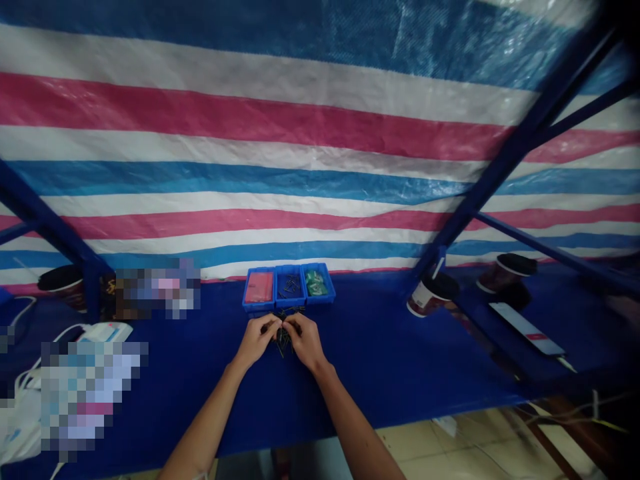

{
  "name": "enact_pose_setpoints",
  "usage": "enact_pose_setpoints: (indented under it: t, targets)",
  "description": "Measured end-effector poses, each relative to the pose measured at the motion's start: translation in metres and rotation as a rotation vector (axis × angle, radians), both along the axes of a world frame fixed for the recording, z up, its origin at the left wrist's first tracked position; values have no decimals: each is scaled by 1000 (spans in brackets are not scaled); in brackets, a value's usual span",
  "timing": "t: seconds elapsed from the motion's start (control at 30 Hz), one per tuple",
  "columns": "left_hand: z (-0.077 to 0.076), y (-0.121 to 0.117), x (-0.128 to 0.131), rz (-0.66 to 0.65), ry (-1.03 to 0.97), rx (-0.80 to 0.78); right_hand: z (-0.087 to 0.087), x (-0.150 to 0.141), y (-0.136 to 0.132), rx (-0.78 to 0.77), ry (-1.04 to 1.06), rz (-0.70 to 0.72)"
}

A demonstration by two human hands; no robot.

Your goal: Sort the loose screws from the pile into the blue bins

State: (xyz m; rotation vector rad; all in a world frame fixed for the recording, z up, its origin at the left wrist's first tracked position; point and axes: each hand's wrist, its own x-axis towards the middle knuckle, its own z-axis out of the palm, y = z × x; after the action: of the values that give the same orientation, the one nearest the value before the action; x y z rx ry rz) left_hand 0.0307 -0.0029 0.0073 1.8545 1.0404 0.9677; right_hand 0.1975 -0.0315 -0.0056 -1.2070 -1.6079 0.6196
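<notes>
Over a loose pile of thin, dark, screw-like pieces (284, 347), my two hands meet with their fingertips close together. The fingers of my left hand (261, 337) are pinched. My right hand (304, 337) is curled the same way, its thumb and fingertips beside those of the left. Whatever lies between the fingers is too small and hidden to name. Just beyond the hands stand three joined blue bins: a left bin (245, 301) with a flat pinkish-red item, a middle bin (290, 302) with several thin metal pieces, and a right bin (327, 298) with a green-and-clear packet.
A lidded paper cup (420, 300) stands right on the blue tabletop (390, 360), near a slanted blue frame post (480, 187). Farther right are another cup (505, 273) and a flat pale device (527, 330). A white power strip (107, 331) with cables lies left. A striped tarp (280, 160) hangs behind.
</notes>
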Motion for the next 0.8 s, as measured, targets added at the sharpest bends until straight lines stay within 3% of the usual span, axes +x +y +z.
enact_pose_setpoints:
  t: [0.8]
  targets:
    - [0,0,0,-6,-5,4,0,-1,0,-8,-31,-43]
